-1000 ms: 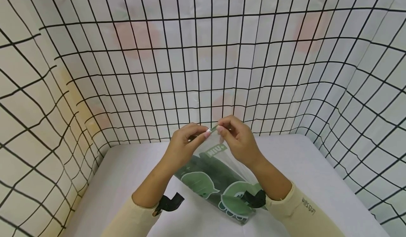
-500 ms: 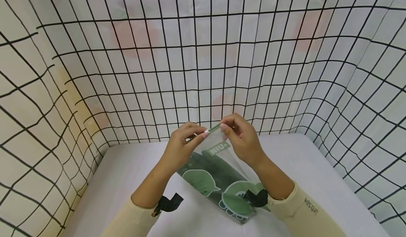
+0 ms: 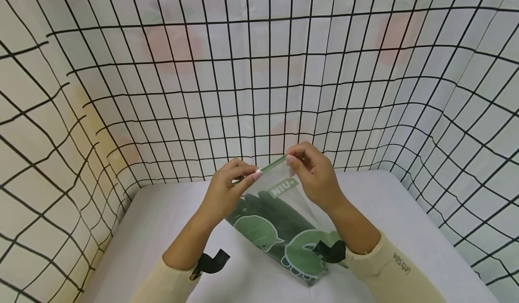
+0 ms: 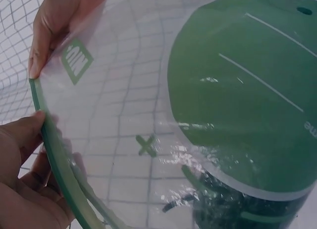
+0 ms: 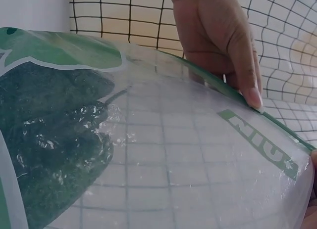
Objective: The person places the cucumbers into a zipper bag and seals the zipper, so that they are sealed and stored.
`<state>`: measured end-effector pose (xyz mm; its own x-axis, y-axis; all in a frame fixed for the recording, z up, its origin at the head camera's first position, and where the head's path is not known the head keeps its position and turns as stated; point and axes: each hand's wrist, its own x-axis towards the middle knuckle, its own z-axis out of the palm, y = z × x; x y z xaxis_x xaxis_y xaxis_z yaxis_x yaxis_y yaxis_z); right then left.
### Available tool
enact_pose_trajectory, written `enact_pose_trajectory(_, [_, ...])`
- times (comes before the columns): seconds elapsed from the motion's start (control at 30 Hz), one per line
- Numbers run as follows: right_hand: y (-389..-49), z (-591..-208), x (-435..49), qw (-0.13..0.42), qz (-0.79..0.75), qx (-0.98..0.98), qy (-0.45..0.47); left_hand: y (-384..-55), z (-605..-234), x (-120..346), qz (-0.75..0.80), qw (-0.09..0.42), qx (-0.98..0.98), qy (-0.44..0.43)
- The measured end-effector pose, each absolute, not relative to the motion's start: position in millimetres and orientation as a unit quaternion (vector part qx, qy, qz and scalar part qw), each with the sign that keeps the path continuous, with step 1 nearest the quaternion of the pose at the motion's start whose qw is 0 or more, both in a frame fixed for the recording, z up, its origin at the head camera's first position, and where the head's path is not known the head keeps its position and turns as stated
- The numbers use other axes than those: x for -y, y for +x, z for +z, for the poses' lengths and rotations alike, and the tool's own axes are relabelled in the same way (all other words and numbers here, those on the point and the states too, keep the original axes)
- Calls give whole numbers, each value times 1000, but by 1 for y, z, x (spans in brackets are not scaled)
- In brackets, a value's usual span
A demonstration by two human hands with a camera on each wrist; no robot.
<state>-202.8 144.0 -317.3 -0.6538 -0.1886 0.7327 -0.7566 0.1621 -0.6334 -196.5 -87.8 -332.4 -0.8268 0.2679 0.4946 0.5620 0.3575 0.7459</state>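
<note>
A clear zip bag printed with green animal shapes and "NIU+" lettering stands tilted on the table, with dark green long shapes inside. My left hand pinches its green zip strip between thumb and index finger. A small white piece shows at those fingertips in the right wrist view. Farther right, at the strip's raised corner, my right hand pinches the bag's top edge. The left wrist view shows part of the strip below the left thumb parted into two edges. Only a sliver of the right hand appears in the right wrist view.
White cloth covers the table. Black wire mesh rises behind it and along both sides, with pale sheeting behind the mesh. Black straps sit on both wrists, at the ends of cream sleeves.
My hands have drawn apart: the left slid left and slightly down along the zip strip, the right went up and right. More green strip now shows between them, and the "NIU+" label has shifted right.
</note>
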Motion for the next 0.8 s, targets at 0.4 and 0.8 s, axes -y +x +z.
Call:
enact_pose_trajectory(0.4, [-201,-309,-151,282,573,708,300,-196,-332,104,-480,152,830,-241])
enact_pose_trajectory(0.8, [-206,-304,-164,301,601,686,277,-199,-327,124,-445,176,844,-244])
